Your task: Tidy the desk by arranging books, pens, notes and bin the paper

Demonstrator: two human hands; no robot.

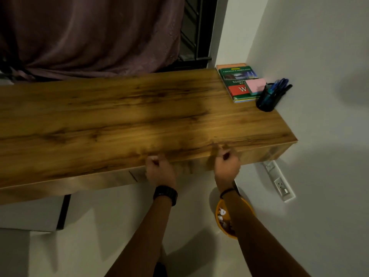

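Note:
A stack of books with a green cover on top lies at the desk's far right corner. On the stack rests a pink pad of notes. A black pen holder full of blue and black pens stands just in front of it. Both my left hand and my right hand are at the front edge of the wooden desk, fingers curled in and holding nothing. An orange bin with crumpled paper inside sits on the floor below, partly hidden by my right forearm.
A dark curtain hangs behind the desk, with a window grille to its right. The white wall on the right carries a power socket strip. A white cabinet stands under the desk at the left.

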